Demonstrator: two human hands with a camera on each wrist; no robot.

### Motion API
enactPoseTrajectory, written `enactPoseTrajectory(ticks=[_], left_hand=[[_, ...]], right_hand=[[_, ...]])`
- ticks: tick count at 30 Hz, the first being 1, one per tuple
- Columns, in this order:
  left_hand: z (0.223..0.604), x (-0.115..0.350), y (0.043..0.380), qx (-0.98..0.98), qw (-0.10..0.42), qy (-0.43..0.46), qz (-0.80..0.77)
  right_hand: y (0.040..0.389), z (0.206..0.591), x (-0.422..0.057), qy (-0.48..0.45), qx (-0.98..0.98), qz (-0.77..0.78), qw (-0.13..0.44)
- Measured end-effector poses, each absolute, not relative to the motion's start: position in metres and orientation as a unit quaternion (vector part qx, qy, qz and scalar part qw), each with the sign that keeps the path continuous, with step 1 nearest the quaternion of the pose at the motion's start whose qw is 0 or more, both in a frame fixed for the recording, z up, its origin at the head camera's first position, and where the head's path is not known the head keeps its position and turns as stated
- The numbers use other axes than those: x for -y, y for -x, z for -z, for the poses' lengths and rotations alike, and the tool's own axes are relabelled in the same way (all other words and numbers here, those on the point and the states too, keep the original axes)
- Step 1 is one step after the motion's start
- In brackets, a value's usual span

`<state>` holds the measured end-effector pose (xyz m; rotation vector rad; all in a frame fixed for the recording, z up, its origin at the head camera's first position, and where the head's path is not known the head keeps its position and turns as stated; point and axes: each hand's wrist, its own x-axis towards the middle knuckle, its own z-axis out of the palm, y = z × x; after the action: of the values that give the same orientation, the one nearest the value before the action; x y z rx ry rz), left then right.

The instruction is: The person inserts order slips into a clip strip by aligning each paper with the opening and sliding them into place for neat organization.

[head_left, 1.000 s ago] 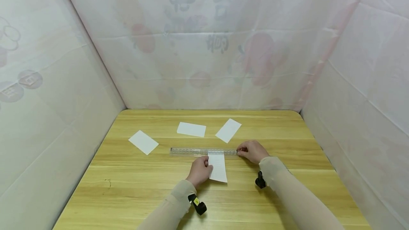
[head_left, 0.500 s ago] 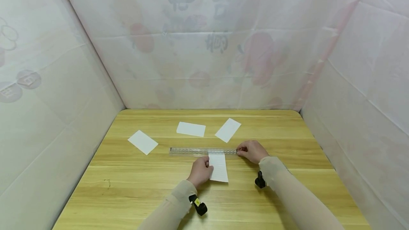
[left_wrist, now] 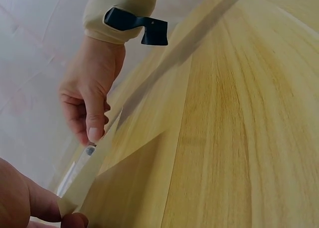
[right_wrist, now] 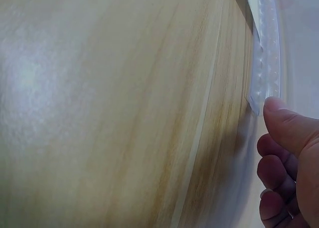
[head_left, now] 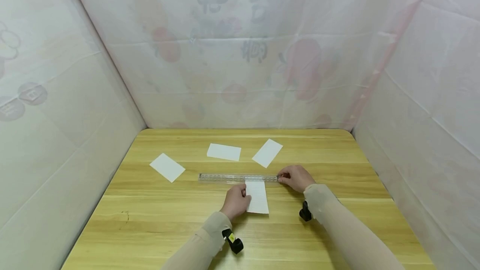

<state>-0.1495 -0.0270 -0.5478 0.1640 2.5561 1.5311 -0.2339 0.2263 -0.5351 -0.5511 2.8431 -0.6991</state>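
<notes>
I note the paper [head_left: 257, 199], pinched by the left hand [head_left: 235, 202], has edged toward 3 o'clock; right hand [head_left: 298, 178] grips the ruler [head_left: 221, 177]; alignment apparently unsettled.

4 wht ppr slips [head_left: 167, 167] [head_left: 223, 152] [head_left: 267, 153] [head_left: 258, 199], 1 clr strip [head_left: 221, 177], 2 grips [head_left: 235, 202] [head_left: 297, 178], 2 blk wrist units [head_left: 234, 242] [head_left: 305, 212], 1 tbl [head_left: 161, 224].

A clear plastic strip [head_left: 219, 177] runs parallel to the far edge of the table [head_left: 150, 228]; a white paper slip [head_left: 258, 198], its end apparently under the strip, tilts off the surface.
</notes>
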Motion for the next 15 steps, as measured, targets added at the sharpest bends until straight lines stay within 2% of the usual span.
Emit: enactPoseTrajectory(ticks=[15], left_hand=[[0.5427,0.0229,0.1518,-0.846,0.088,-0.067,-0.522]], right_hand=[[0.2332,0.5328,-0.2251,0.18,-0.952,0.23,0.087]])
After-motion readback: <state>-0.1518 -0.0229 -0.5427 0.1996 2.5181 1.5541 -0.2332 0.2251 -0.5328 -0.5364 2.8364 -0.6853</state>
